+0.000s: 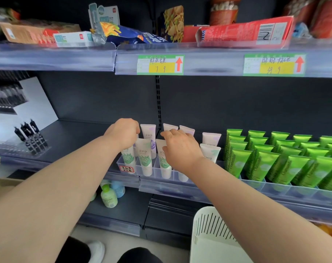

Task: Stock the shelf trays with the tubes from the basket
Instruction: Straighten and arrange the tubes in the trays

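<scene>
**Both hands at the white tubes in the front trays**

The left hand (pixel 123 132) sits just left of centre. Its fingers are curled down over the crimped top of the leftmost tube (pixel 128 160) and grip it. That tube stands upright in the end lane of the clear trays (pixel 121 162), at 6 o'clock from the hand.

The right hand (pixel 182 149) lies at 3 o'clock from the left one, close to it but apart. Its fingers are lightly bent and spread over the tops of the white tubes (pixel 145 158) in the next lanes, with the thumb against the face of a front tube. Whether it pinches one I cannot tell.

The white tubes stand two deep, caps down, hard against the tray's front wall. At 3 o'clock the green tubes (pixel 256 164) pack their lanes tightly, just beside the last white ones. At 9 o'clock dark shelf deck (pixel 76 137) shows between the tray's end wall and a rack of black bottles (pixel 26 130).

At 12 o'clock the back panel shows from the tube tops up to the upper shelf lip (pixel 208 61), which carries the price tags (pixel 160 64).

The slotted white basket (pixel 205 230) sits at 5 o'clock under the right forearm. What it holds is hidden.
</scene>
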Demonstrator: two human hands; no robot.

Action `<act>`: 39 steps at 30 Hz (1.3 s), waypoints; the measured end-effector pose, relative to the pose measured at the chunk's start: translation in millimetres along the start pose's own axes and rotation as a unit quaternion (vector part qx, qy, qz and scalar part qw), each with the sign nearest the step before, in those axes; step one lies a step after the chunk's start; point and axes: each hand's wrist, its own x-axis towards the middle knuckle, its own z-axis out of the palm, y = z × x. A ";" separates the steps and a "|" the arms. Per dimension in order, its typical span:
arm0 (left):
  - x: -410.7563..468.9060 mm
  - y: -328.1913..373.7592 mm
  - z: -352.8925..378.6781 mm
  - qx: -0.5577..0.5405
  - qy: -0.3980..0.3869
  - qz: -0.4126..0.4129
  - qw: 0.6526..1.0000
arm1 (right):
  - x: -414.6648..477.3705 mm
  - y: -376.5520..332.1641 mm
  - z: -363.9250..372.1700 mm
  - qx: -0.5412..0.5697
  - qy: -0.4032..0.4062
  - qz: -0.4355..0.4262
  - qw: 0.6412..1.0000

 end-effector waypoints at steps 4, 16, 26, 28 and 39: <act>6.4 17.8 -1.1 -0.038 0.033 0.022 0.998 | -4.3 11.1 -8.8 -0.003 0.012 0.010 1.000; 32.5 105.0 4.7 -0.075 0.021 0.124 0.989 | -12.7 84.5 -41.1 -0.035 0.004 0.089 0.995; 59.6 131.2 11.7 -0.030 -0.049 0.135 0.989 | 0.9 119.2 -35.6 -0.042 -0.055 0.122 0.990; 63.1 131.8 13.6 -0.022 -0.048 0.136 0.989 | 3.8 120.9 -33.7 -0.039 -0.058 0.123 0.990; 70.1 132.9 20.6 -0.040 0.007 0.137 0.990 | 9.2 121.7 -30.6 -0.031 -0.053 0.143 0.988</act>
